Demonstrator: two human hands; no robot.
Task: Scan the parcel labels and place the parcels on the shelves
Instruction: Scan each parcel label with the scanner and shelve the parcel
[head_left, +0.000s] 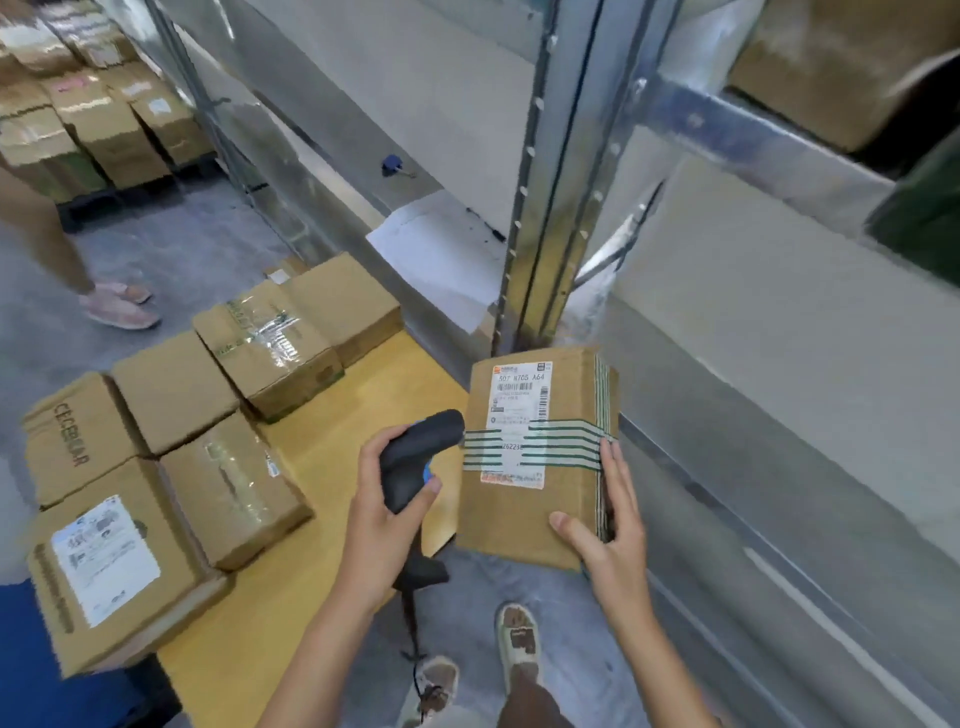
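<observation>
A brown cardboard parcel (519, 514) with green-striped tape and a white shipping label (519, 410) is held up in front of me. My right hand (608, 525) grips its right edge, thumb on the top face and fingers along the side. My left hand (387, 514) grips a black handheld barcode scanner (421, 452), whose head points at the label from the parcel's left. The scanner's cable hangs down toward the floor.
Several taped cardboard parcels (171, 462) lie on a yellow table (322, 467) at the left. A metal shelving rack (550, 171) stands ahead and to the right, with boxes (826, 67) on an upper shelf. Another person's legs (104, 291) stand at far left beside stacked boxes (98, 119).
</observation>
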